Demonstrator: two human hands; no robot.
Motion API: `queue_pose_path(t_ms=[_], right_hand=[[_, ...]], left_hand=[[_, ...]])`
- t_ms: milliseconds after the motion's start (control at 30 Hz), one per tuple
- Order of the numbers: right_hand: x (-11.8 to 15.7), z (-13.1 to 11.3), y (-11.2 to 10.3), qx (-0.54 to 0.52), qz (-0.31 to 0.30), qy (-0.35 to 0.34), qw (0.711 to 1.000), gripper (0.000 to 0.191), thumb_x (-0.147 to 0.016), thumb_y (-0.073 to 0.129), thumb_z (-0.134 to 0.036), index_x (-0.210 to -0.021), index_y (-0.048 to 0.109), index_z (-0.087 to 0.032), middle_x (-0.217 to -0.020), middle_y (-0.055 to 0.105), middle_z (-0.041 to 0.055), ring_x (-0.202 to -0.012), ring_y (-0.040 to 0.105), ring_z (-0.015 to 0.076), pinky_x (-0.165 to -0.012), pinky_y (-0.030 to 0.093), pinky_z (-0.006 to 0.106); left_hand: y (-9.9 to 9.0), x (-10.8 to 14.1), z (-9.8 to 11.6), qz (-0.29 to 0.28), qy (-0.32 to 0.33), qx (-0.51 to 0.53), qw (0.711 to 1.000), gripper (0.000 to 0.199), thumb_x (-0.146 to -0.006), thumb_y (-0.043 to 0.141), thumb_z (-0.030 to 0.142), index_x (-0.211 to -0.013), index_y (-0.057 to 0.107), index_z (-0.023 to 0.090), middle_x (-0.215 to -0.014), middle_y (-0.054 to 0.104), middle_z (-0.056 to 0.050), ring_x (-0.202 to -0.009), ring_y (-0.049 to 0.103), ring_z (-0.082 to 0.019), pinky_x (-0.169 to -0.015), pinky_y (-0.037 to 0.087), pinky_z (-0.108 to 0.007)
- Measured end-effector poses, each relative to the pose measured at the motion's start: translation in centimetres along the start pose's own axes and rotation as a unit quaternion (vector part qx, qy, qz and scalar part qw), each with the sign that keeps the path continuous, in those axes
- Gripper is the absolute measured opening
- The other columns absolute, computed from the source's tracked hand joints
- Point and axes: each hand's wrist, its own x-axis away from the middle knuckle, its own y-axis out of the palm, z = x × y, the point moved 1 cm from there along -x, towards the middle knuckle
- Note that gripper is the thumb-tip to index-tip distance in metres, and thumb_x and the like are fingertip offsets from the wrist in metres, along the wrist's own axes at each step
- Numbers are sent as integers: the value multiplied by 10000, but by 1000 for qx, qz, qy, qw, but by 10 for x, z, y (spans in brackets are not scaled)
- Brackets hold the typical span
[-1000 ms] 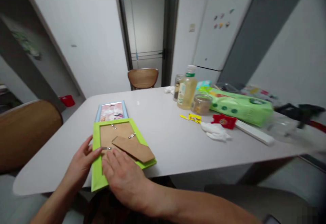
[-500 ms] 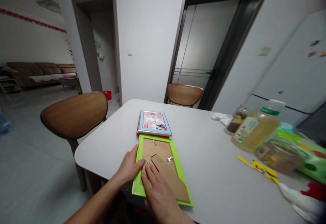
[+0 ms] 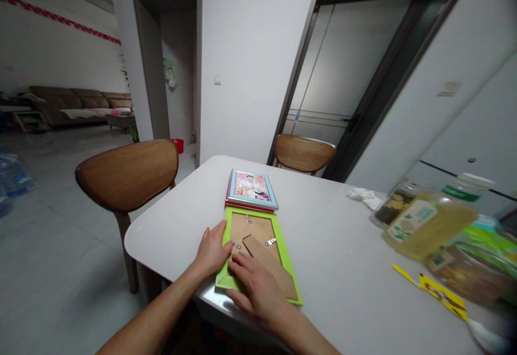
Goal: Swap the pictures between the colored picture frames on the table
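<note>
A lime-green picture frame [image 3: 285,250] lies face down on the table, its brown backing board [image 3: 258,230] and fold-out stand [image 3: 270,269] showing. Small metal clips hold the board's edges. My left hand [image 3: 212,252] holds the frame's left side, thumb resting on the border near the left clip [image 3: 237,245]. Lying over the lower left of the backing, my right hand [image 3: 258,290] has its fingers bent slightly and the thumb apart at the frame's near corner. Just beyond, touching or nearly touching, a light-blue framed photo [image 3: 252,187] lies face up on a red frame [image 3: 246,206].
On the right stand a bottle of yellow liquid [image 3: 434,225], a dark-filled jar [image 3: 399,204] and a clear tub [image 3: 468,271]. A yellow packaged item [image 3: 442,296] and crumpled tissue [image 3: 363,197] lie nearby. Wooden chairs [image 3: 129,174] flank the white table [image 3: 343,247].
The camera view has shifted, so the room sits further right at the sides. My right hand's fingers have drawn up and bent a little; my left hand stays on the frame's left edge.
</note>
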Motion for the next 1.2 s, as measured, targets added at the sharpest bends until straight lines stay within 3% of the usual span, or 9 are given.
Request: queue_pose_path(t_ms=[67, 167, 267, 433, 733, 900, 1067, 1200], right_hand=[[3, 13, -14, -25, 55, 20, 998, 371, -742, 473, -311, -1090, 530, -193, -1141, 533, 85, -1051, 480, 189, -888, 394, 342], [3, 45, -33, 20, 140, 141, 980, 296, -755, 428, -250, -989, 593, -176, -1080, 558, 101, -993, 507, 192, -876, 391, 355], [-3, 75, -37, 79, 103, 217, 968, 288, -719, 449, -210, -936, 625, -139, -1075, 546, 127, -980, 497, 215, -879, 371, 344], [-10, 91, -25, 120, 82, 224, 964, 279, -731, 406, -176, -853, 656, -156, -1023, 561, 109, -940, 484, 208, -829, 374, 299], [-13, 92, -23, 138, 109, 224, 959, 268, -764, 399, -208, -866, 645, -180, -918, 580, 88, -848, 486, 181, -763, 373, 271], [-20, 63, -22, 124, 149, 184, 963, 283, -770, 417, -235, -962, 610, -158, -1020, 557, 101, -924, 458, 196, -816, 345, 300], [-44, 26, -7, 62, 68, 103, 990, 224, -774, 439, -254, -838, 646, -200, -875, 595, 59, -853, 483, 164, -782, 342, 263], [-58, 21, 0, 88, 43, 130, 987, 194, -754, 460, -237, -758, 648, -193, -790, 590, 63, -792, 491, 164, -747, 338, 264]], left_hand=[[0, 3, -1, 0, 6, 1, 1000, 569, -701, 444, 212, -1245, 312, 107, -1285, 392, -97, -1177, 346, -196, -1018, 142, -370], [0, 6, -1, -4, 13, 4, 1000, 598, -682, 461, 212, -1249, 309, 101, -1297, 374, -101, -1187, 330, -202, -1021, 141, -373], [0, 7, -1, -8, 15, 7, 1000, 601, -669, 465, 203, -1244, 321, 97, -1298, 370, -108, -1183, 336, -213, -1021, 138, -388], [0, 5, -1, -12, 21, 3, 1000, 592, -676, 463, 205, -1245, 322, 119, -1299, 373, -90, -1182, 341, -202, -1020, 156, -374], [-4, 0, -1, -8, 21, 5, 1000, 588, -669, 458, 204, -1235, 345, 90, -1280, 398, -103, -1149, 382, -220, -1008, 210, -360], [-5, 5, -1, -8, 25, 16, 1000, 642, -633, 477, 188, -1244, 323, 62, -1285, 385, -123, -1152, 377, -221, -999, 245, -332], [-2, 8, -1, -11, 25, 19, 999, 605, -659, 448, 178, -1238, 327, 55, -1294, 366, -136, -1188, 331, -225, -1012, 216, -358], [-3, 9, -1, -14, 27, 23, 999, 585, -671, 448, 179, -1237, 332, 85, -1297, 368, -120, -1192, 330, -206, -1014, 221, -348]])
